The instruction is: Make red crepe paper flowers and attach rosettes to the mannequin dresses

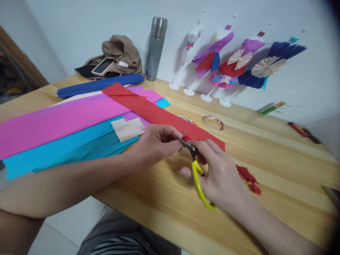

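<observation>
My right hand [216,168] is closed around a pair of scissors [198,180] with yellow handles and dark blades. The blades are parted and point up-left toward the fingertips of my left hand [156,143]. A small bit of red paper [186,138] shows between the two hands at the blades. My left fingers are pinched together beside it, and what they grip is mostly hidden. Just beyond both hands lies a long red crepe paper strip [162,111]. Red paper scraps [249,178] lie to the right of my right wrist.
Pink [66,117] and blue crepe paper [55,154] cover the left side. Tape rolls [214,123] lie beyond the hands. Several paper-dressed figures on white stands [225,102] line the wall. A thermos [156,49], phone [103,66] and cutter knife [272,108] are at the back.
</observation>
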A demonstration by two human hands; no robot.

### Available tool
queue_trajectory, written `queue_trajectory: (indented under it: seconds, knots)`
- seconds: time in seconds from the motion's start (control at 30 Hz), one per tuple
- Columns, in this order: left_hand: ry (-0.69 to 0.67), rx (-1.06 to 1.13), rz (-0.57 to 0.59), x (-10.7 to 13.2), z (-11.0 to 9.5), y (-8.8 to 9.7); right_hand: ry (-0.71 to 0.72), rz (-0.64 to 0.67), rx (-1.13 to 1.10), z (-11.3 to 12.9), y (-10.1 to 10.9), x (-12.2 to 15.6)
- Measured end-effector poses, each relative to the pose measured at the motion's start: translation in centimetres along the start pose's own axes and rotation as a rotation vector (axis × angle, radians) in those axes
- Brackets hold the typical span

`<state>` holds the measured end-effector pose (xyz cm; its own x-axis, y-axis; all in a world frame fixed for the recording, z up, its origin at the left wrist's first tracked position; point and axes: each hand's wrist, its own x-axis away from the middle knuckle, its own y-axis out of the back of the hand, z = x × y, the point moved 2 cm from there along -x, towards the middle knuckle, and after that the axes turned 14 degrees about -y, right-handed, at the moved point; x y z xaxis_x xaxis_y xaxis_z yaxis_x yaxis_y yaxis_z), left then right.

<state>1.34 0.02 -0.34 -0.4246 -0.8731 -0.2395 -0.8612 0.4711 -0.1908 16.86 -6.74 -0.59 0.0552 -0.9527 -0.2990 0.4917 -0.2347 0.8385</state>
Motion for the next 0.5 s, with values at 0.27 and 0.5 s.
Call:
queue_trajectory:
  seconds: [0.27, 0.5]
  knots:
    - [0.013, -0.003, 0.015, -0.07, -0.2, -0.06, -0.025, 0.014, -0.022, 0.0, 0.15, -0.07]
    - [0.047, 0.04, 0.035, -0.01, 0.1, 0.02, 0.008, -0.033, 0.0, 0.04, 0.09, -0.07]
